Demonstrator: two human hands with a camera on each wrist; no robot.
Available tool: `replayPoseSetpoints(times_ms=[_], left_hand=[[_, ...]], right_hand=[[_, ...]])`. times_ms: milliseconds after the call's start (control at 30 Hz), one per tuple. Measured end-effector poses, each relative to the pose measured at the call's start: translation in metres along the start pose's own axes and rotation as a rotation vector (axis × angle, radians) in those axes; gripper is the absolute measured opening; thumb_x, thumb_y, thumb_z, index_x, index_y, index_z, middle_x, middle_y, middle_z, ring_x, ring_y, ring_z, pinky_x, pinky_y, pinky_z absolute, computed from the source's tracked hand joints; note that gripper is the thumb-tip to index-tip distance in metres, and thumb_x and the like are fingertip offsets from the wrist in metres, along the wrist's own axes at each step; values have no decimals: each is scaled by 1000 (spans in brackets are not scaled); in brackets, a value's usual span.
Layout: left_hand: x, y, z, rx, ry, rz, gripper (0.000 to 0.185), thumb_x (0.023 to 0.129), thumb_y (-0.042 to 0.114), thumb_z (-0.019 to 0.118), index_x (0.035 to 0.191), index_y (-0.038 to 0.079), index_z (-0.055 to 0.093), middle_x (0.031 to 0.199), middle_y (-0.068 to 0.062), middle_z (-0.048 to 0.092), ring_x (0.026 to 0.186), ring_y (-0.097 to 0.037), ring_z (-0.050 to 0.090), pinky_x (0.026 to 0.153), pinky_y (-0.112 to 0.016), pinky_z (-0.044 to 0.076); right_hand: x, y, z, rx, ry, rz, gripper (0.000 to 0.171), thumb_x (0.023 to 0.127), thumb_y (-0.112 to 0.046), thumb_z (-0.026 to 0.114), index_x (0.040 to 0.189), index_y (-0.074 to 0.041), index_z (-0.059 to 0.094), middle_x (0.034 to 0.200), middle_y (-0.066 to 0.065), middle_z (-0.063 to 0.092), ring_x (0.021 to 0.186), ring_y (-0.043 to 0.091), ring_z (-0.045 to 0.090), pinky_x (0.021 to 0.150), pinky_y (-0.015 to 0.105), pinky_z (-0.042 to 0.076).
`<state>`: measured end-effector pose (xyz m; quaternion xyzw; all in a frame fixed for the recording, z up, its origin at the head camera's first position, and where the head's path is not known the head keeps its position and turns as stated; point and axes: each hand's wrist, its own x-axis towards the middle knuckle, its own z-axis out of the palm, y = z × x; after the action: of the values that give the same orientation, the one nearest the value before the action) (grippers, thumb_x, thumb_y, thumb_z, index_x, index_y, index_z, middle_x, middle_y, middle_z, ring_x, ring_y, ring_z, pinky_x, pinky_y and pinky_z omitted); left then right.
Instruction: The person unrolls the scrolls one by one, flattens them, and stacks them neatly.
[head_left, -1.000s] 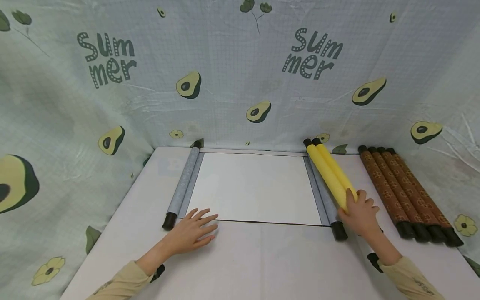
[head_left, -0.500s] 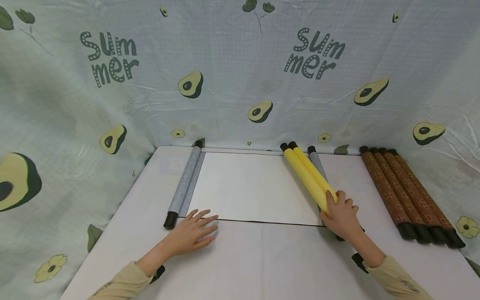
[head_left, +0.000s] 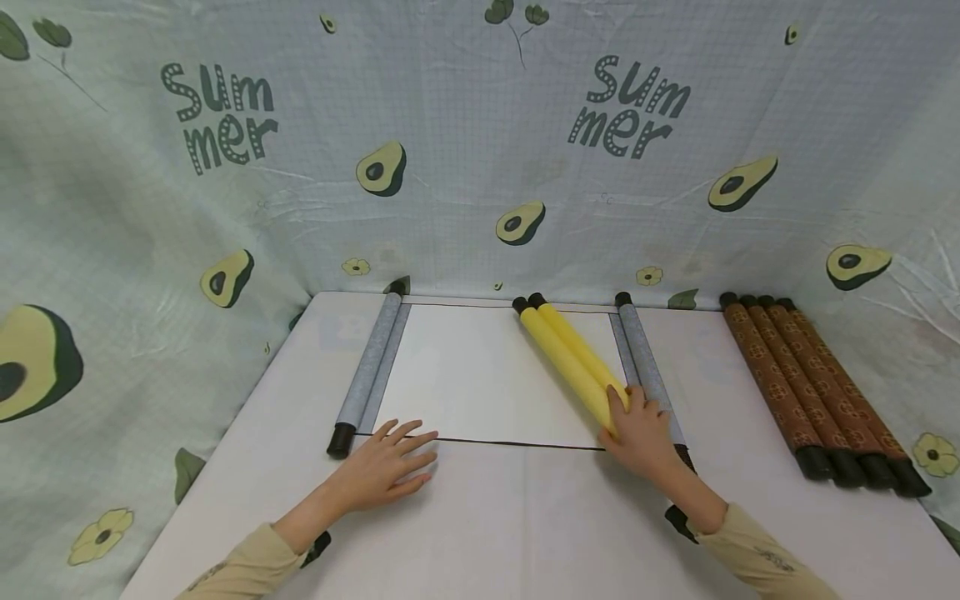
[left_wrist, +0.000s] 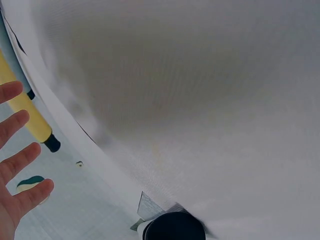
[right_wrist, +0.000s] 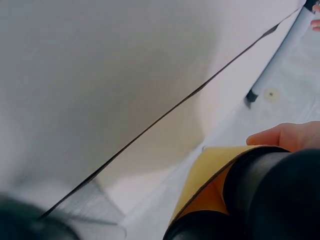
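I read this as the placing step: my right hand (head_left: 641,429) is curled round the near end of the pair of yellow rolls (head_left: 570,362), which lie slanting across the right part of the open white scroll sheet (head_left: 487,375), just left of its right grey roller (head_left: 647,367). My left hand (head_left: 386,462) rests flat with fingers spread on the table (head_left: 480,525) at the sheet's near edge, beside the left grey roller (head_left: 367,367). The next move, I judge, calls for settling the rolls squarely on the sheet (the brown rolls (head_left: 813,383) sit well apart, far right) without creasing it
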<state>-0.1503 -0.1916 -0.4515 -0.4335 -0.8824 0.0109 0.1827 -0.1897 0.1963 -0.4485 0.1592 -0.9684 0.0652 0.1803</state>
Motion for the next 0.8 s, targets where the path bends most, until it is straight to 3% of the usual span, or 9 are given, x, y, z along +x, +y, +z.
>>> replayPoseSetpoints(times_ms=[333,800], left_hand=[[-3,1,1,15,-12,-3,33,92,41,43,109,22,63,124,-2,56,114,-27,51,89,-49,41],[0,2,0,10,-16,-3,30,89,39,49,108,21,64,124,-2,56,115,-27,50,90,-49,41]], right_hand=[[5,-28,8,-1,0,-45,54,72,-23,62,119,0,51,106,26,45,72,39,47,52,47,36],[8,-56,14,-45,-15,-142,55,71,-25,64,119,-1,51,106,25,47,68,34,46,49,39,31]])
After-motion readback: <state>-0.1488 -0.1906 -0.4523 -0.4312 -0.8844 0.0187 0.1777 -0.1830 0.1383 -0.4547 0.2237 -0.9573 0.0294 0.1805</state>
